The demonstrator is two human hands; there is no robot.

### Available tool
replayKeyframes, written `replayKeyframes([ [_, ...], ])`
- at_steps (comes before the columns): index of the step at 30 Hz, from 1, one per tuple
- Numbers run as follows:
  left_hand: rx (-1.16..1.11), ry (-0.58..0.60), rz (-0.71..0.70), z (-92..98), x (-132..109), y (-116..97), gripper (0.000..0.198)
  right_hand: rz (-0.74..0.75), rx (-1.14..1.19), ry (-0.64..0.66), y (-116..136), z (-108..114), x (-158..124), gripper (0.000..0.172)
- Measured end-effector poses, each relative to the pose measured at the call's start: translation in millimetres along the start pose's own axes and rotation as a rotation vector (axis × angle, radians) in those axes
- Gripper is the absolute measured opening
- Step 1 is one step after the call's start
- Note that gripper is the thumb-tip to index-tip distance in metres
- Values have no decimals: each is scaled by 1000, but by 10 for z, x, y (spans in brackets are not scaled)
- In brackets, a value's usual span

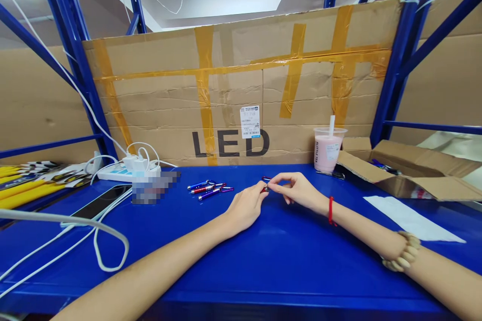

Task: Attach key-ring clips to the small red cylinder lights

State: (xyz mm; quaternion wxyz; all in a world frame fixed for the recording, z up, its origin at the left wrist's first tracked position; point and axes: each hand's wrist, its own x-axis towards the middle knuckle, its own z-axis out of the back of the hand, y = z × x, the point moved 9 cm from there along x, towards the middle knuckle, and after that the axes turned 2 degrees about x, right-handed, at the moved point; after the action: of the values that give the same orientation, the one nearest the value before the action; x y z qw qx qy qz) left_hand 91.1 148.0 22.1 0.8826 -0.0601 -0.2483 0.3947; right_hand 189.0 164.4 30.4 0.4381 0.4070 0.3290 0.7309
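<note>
Over the middle of the blue table, my left hand (246, 206) and my right hand (297, 189) meet at the fingertips. Both are closed on one small keychain penlight (266, 179), mostly hidden by the fingers. Its dark clip shows above them, and a bit of shiny metal lies between the fingertips. Left of my left hand, a blue penlight (198, 185), a red penlight (205, 189) and a purple penlight (211, 193) lie side by side, each with a clip at its right end.
At left are a phone (100, 201), a white power strip (116, 172), loose cables (109, 267) and yellow-handled items (33, 191). A pink drink cup (327, 150), an open cardboard box (410, 180) and white paper (412, 216) are at right. A cardboard wall (165, 110) closes the back.
</note>
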Motion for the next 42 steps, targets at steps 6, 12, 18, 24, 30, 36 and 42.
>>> replayKeyframes([
  [6,24,40,51,-28,-6,33,8,297,-227,48,244,13,-24,27],
  [12,50,65,23,-31,-21,-15,9,413,-414,26,337,35,-68,26],
  [18,-64,121,-92,-81,-54,-92,12,442,-413,49,353,23,-98,26],
  [24,-109,96,-145,-81,-59,-109,10,498,-480,33,422,28,-152,25],
  [30,-189,97,-123,-96,-52,-68,6,432,-463,30,378,35,-144,27],
  [36,-203,70,-126,-45,-50,-100,5,338,-472,9,335,59,-110,21],
  [42,-196,17,-141,-15,-32,-83,2,185,-329,27,152,53,-41,23],
])
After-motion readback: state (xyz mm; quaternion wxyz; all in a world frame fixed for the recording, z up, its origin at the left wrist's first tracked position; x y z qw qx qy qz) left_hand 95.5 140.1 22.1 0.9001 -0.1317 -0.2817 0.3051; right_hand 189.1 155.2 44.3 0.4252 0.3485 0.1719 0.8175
